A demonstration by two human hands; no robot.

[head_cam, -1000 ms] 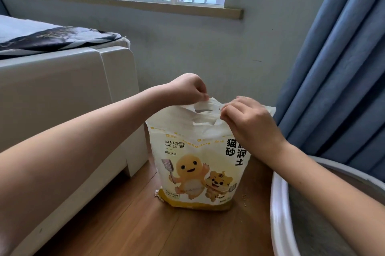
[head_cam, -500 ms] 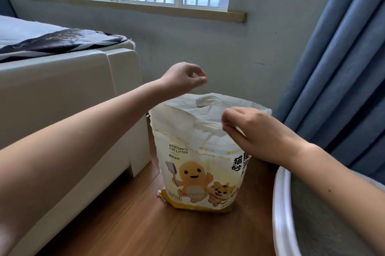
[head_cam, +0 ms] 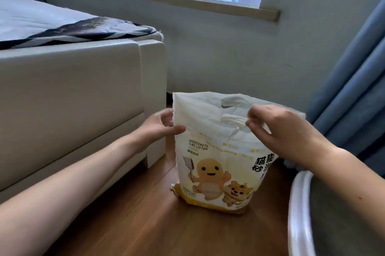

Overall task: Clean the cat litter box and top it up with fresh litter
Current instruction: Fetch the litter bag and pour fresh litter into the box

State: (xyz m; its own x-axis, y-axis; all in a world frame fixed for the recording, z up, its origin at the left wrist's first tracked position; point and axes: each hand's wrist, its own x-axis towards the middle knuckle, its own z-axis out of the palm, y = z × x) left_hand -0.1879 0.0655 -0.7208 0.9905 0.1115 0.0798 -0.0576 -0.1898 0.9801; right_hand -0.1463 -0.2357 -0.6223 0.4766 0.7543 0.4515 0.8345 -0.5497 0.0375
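Observation:
A white and yellow bag of bentonite cat litter (head_cam: 216,162) stands upright on the wooden floor, with cartoon figures on its front. My left hand (head_cam: 160,126) grips the bag's upper left edge between thumb and fingers. My right hand (head_cam: 279,130) pinches the front flap by the handle cut-out at the top right. The litter box (head_cam: 300,214), white-rimmed with grey litter inside, sits at the lower right, partly under my right forearm.
A white bed frame (head_cam: 83,97) with a dark striped cover fills the left side, close to the bag. Blue curtains (head_cam: 350,89) hang on the right behind the litter box. A grey wall and a barred window lie behind the bag.
My left hand has let go of the bag's top, dropped down and taken the bag's left edge. My right hand keeps its pinch on the top flap. The view has tilted down.

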